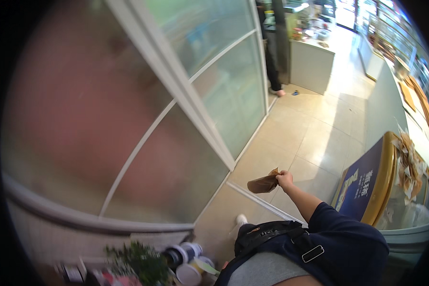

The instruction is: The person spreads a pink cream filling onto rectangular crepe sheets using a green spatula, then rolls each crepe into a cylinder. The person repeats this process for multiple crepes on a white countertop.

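Observation:
My right hand (284, 178) reaches forward over the floor from a dark blue sleeve. Its fingers are closed on one end of a brown paper bag (262, 184), which looks flat and crumpled and hangs out to the left of the hand. Below the bag runs a pale floor track (267, 205) beside a glazed partition. My left hand cannot be made out. A black strap with a metal buckle (313, 253) crosses my body over a grey top.
Frosted glass panels (229, 90) stand on the left. A plant (140, 260) and several tubs (189, 272) sit at lower left. On the right is a blue-and-gold cabinet (367, 176) topped with crumpled brown paper (409, 164). Farther off, a person's leg (271, 66) shows near a white counter (312, 66).

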`<control>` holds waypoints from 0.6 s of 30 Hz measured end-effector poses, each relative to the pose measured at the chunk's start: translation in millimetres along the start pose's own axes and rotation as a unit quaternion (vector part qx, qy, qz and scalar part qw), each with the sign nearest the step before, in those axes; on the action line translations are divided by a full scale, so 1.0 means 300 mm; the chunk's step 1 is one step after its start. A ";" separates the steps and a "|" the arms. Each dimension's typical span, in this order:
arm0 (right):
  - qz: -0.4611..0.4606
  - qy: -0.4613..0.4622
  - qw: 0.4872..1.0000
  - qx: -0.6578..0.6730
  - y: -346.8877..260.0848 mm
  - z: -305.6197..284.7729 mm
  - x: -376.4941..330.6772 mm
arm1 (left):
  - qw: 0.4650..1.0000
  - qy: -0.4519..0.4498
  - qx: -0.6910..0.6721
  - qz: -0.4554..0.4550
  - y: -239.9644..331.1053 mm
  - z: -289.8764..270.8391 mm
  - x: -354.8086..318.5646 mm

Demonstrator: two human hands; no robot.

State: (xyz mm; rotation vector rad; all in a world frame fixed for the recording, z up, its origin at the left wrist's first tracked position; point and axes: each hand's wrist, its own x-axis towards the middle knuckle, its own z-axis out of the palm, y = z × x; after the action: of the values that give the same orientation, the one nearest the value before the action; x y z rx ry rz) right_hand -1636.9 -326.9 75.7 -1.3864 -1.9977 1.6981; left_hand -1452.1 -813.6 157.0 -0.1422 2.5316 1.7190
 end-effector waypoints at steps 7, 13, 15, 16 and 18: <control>0.022 0.161 0.959 0.230 -0.103 -0.176 0.225 | 0.970 -0.170 0.064 0.164 0.485 0.184 1.041; 0.033 0.285 0.852 0.438 -0.233 -0.519 0.236 | 0.854 -0.424 0.150 0.263 1.056 0.846 1.529; 0.004 0.323 0.818 0.476 -0.269 -0.654 0.250 | 0.815 -0.486 0.130 0.287 1.177 1.118 1.573; -0.024 0.337 0.802 0.492 -0.293 -0.718 0.265 | 0.789 -0.514 0.108 0.319 1.231 1.257 1.589; -0.035 0.372 0.785 0.493 -0.314 -0.882 0.290 | 0.759 -0.549 0.122 0.329 1.323 1.549 1.561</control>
State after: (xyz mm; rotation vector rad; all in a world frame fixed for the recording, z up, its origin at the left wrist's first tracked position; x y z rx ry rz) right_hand -1562.6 -75.1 208.0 -1.2015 -0.5380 1.4158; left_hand -1958.9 -251.4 297.5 1.4545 1.8243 0.9620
